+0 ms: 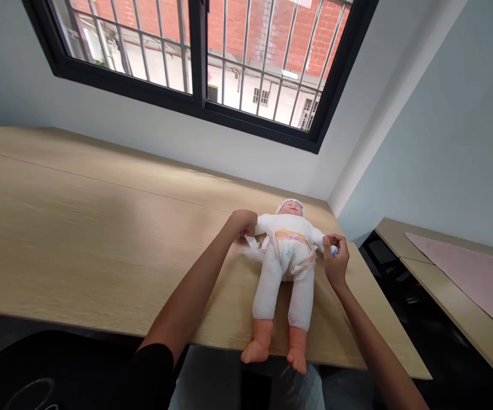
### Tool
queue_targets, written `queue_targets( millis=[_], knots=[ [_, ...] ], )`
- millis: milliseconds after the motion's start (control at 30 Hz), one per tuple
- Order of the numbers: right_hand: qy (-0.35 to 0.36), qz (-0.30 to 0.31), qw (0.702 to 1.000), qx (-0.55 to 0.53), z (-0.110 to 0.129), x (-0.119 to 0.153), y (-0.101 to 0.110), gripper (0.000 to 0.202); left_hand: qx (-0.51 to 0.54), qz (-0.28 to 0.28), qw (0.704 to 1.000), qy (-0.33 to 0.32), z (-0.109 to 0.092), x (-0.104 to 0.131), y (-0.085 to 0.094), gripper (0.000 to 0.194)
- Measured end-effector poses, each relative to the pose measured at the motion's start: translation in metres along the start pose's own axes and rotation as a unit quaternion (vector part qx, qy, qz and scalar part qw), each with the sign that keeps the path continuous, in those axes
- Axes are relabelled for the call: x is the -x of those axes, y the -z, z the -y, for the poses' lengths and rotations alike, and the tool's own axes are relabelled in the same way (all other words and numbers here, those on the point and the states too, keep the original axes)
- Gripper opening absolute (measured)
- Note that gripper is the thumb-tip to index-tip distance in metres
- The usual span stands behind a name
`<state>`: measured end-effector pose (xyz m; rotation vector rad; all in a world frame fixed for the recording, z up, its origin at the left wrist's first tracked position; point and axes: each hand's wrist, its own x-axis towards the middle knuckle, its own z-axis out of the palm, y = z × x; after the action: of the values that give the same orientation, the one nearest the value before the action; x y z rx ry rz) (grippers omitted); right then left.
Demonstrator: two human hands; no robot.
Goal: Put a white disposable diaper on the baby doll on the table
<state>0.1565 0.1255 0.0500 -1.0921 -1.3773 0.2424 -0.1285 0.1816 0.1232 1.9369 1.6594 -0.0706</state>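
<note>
A baby doll (267, 285) lies on its back on the wooden table (101, 228), its bare feet at the front edge. It has a white cap (281, 204), a white cloth body and a diaper (293, 250) with coloured prints around its waist. The diaper's side pieces look loose and crumpled. My left hand (246, 221) is closed around the end of the doll's arm on the left, where a bit of blue shows. At the other arm's end, my right hand (336, 259) has its fingers curled on the doll's hand, beside a blue patch (334, 250).
Behind the table is a wall with a dark-framed barred window (199, 102). To the right, across a gap, stands another table (394, 236) with a pink cloth (464, 267) on it. A wall runs along the right side.
</note>
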Motion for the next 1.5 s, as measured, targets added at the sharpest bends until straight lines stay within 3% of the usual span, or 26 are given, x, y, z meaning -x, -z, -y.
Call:
queue_targets(
  millis=[67,133,200,233,333,433,733,933,1167,1400,1500],
  knots=[
    [0.081,0.065,0.994,0.033,0.032,-0.003,-0.013,0.024,0.005,0.012,1.000,0.025,0.002,0.010,0.009,0.015],
    [0.159,0.191,0.965,0.080,0.060,-0.002,-0.036,0.021,0.017,0.015,0.999,0.032,0.002,0.019,0.015,0.014],
    [0.217,0.347,0.900,0.151,0.079,0.003,-0.063,0.017,0.026,0.013,0.999,0.032,0.000,0.027,0.019,0.015],
    [0.235,0.397,0.864,0.201,0.085,0.007,-0.076,0.019,0.029,0.010,0.999,0.031,-0.001,0.030,0.020,0.015],
    [0.257,0.453,0.781,0.344,0.092,0.016,-0.108,0.027,0.029,-0.001,0.999,0.032,-0.002,0.037,0.021,0.015],
    [0.262,0.461,0.753,0.390,0.093,0.015,-0.118,0.012,0.021,-0.009,0.999,0.043,-0.001,0.039,0.022,0.015],
    [0.235,0.410,0.802,0.364,0.074,-0.036,-0.094,0.022,0.031,0.001,0.999,0.032,0.004,0.042,0.027,0.012],
    [0.132,0.429,0.852,0.270,0.056,-0.047,-0.093,0.020,0.042,-0.012,0.999,0.002,0.002,0.055,0.033,0.010],
    [0.150,0.481,0.852,0.140,0.065,-0.057,-0.076,0.018,0.019,-0.058,0.998,-0.035,-0.011,0.060,0.032,0.015],
    [0.153,0.405,0.863,0.261,0.062,-0.046,-0.089,0.014,0.111,-0.004,0.984,-0.135,-0.020,0.062,0.028,0.018],
    [0.116,0.416,0.879,0.201,0.055,-0.049,-0.089,0.014,0.133,-0.004,0.980,-0.150,-0.026,0.057,0.022,0.016]
  ],
)
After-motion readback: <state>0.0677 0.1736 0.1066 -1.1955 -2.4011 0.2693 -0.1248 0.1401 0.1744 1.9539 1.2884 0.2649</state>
